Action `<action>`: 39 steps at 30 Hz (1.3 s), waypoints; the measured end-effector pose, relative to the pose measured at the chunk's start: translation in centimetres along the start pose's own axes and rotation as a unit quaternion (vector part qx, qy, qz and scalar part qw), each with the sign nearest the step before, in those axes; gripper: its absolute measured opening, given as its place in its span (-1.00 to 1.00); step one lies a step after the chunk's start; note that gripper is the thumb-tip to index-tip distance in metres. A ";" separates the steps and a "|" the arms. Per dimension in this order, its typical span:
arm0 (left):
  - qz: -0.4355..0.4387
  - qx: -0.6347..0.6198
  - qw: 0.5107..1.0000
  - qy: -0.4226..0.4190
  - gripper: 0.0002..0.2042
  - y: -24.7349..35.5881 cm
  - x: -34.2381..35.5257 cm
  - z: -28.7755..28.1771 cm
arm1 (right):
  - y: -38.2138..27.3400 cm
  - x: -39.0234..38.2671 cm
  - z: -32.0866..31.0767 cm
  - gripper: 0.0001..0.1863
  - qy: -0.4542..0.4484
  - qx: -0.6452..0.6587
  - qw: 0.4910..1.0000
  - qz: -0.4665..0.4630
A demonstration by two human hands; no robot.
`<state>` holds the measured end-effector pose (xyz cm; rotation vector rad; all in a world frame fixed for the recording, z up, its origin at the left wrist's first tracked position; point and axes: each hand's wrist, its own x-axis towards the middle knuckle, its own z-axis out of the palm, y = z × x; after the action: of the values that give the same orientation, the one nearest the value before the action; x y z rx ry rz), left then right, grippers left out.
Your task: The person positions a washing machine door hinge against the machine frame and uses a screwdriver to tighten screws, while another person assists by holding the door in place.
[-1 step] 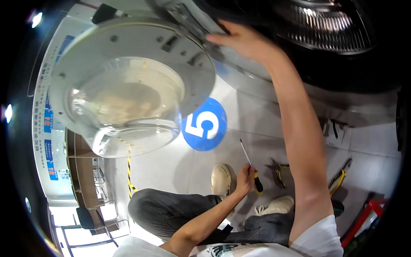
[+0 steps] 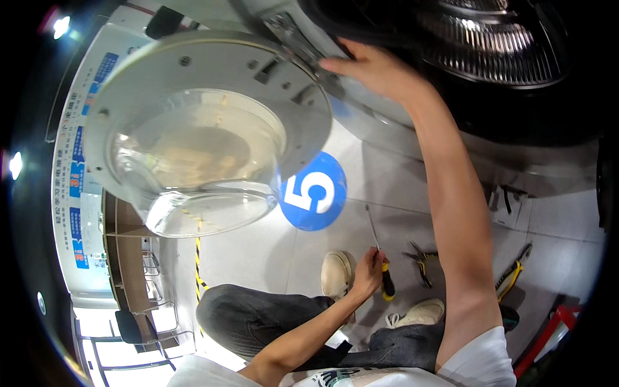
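Note:
My left hand [image 2: 368, 272] is closed around a screwdriver [image 2: 386, 281] with a black and yellow handle; its shaft points away from me above the floor. My right hand [image 2: 380, 69] reaches up to the front of a washing machine. Its thumb lies against the light front panel [image 2: 380, 111], while its fingers curl over the black rubber door gasket [image 2: 322, 18], their tips hidden. Left of that hand, the round door [image 2: 193, 71] with its clear glass bowl hangs swung out on a metal hinge [image 2: 290, 35]. Inside the opening shows the ribbed metal drum [image 2: 490, 51].
Pliers [image 2: 422, 263] with yellow and black handles lie on the floor by my shoe [image 2: 419, 313]. Farther right are another yellow-handled tool [image 2: 514, 272] and a red-edged object [image 2: 548, 335]. A blue round floor sticker [image 2: 314, 191] lies below the door. Desks [image 2: 129, 258] stand at left.
The whole view has shifted slightly, so things sit a little lower and farther right. Both hands keep their places on the screwdriver and the gasket.

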<state>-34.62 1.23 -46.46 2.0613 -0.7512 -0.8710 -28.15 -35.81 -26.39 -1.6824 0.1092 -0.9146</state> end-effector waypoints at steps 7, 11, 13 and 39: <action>0.169 0.211 0.963 0.006 -0.79 28.3 -0.8 -18.7 | -0.6 -0.3 0.1 -0.33 -0.021 0.033 0.994 0.102; 0.283 0.374 0.875 0.118 -0.80 34.0 0.3 -22.3 | -1.2 -0.3 -0.2 -0.38 -0.037 0.020 0.993 0.109; 0.322 0.416 0.831 0.181 -0.89 35.1 0.5 -22.0 | -0.7 -0.2 -0.3 -0.41 -0.051 0.037 0.994 0.086; 0.301 0.584 0.737 0.159 -0.80 38.2 1.9 -21.5 | -1.7 -0.2 0.5 -0.46 -0.022 0.022 0.997 0.066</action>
<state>-25.11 -11.76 -5.65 2.5272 -1.9319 0.5267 -28.67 -34.76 -25.07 -1.6327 0.1668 -0.7743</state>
